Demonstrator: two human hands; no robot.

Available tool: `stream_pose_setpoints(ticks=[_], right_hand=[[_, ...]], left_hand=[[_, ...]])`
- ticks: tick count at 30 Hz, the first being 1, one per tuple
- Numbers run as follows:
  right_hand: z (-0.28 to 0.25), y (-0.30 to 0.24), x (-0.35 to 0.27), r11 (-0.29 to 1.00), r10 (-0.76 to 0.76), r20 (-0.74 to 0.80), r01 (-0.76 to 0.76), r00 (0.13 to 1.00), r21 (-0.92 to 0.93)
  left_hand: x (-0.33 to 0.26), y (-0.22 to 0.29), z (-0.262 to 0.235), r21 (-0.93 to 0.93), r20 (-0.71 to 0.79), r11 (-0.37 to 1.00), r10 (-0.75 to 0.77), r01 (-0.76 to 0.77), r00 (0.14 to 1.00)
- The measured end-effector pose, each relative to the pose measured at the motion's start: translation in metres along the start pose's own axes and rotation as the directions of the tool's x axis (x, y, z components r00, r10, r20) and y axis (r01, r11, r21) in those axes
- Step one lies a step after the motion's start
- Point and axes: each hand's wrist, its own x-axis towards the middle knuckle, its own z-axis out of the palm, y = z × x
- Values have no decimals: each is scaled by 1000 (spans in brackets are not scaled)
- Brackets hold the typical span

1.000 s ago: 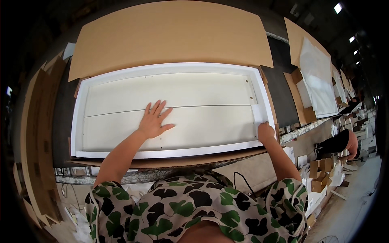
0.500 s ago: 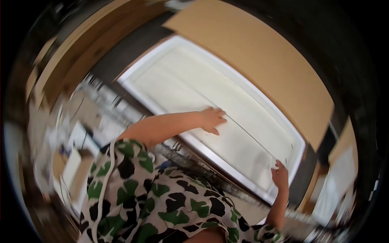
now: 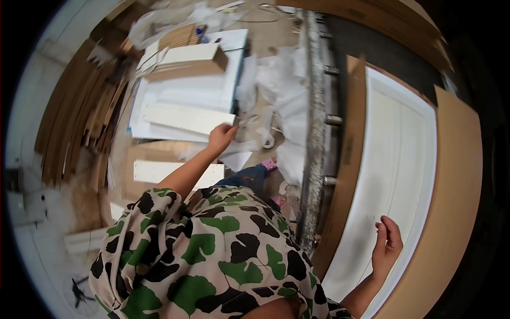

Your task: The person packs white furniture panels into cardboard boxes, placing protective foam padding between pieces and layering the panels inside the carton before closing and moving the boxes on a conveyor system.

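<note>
My left hand [image 3: 222, 137] is at the right end of a long white board [image 3: 183, 117], with its fingers closed on the board's end corner. That board lies over a large white panel [image 3: 159, 99] on the left. My right hand [image 3: 387, 243] hovers at the lower right, thumb and fingers apart, with nothing in it. Beneath it is an open cardboard box [image 3: 350, 143] holding white panels [image 3: 396, 149] bordered by white foam [image 3: 429, 154]. How far the right hand is from the panels I cannot tell.
A metal-edged roller conveyor [image 3: 314, 133] carries the box; its cardboard flap [image 3: 457, 159] spreads to the right. Crumpled clear wrap [image 3: 284, 80] litters the floor. A cardboard-and-white block [image 3: 186, 61], another white board [image 3: 154, 171] and stacked brown cardboard [image 3: 69, 117] are at left.
The view has swung left, away from the box. My left hand has left the white panels in the box and reached the loose white board. My right hand stays over the box.
</note>
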Motion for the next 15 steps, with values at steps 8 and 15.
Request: stream_pose_setpoints(ticks=[8, 15], right_hand=[[133, -69, 73, 928, -345, 210, 366, 915, -66], [333, -50, 115, 909, -344, 458, 413, 820, -55]], left_hand=[[-62, -259, -3, 559, 484, 812, -486, 170, 728], [10, -222, 38, 225, 538, 960, -266, 168, 800]])
